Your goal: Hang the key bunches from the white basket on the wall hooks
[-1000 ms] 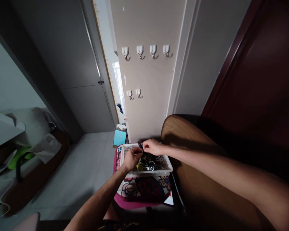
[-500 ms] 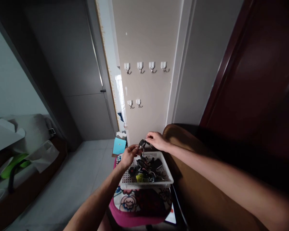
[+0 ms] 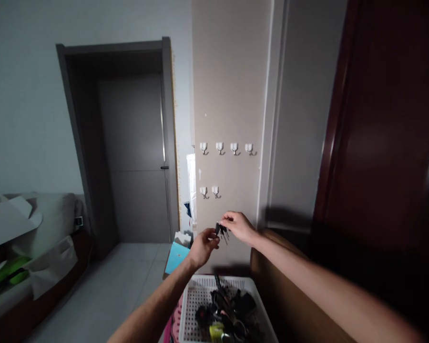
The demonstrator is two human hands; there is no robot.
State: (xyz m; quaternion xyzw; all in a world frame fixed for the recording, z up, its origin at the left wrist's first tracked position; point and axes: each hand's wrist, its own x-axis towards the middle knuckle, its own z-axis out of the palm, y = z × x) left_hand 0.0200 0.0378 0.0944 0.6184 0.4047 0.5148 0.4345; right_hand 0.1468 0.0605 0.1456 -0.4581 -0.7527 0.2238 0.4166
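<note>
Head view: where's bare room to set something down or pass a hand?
Free: floor between sofa and blue box; a strip inside the white basket along its left wall; wall right of the lower hooks, above the right hand. Crowded: basket middle, heaped with dark items and a yellow-green one; also the gap to the left hand, filled by keys.

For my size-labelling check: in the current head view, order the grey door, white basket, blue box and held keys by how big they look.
Largest to smallest:
1. Grey door
2. White basket, cut off by the bottom edge
3. Blue box
4. Held keys, partly hidden
</note>
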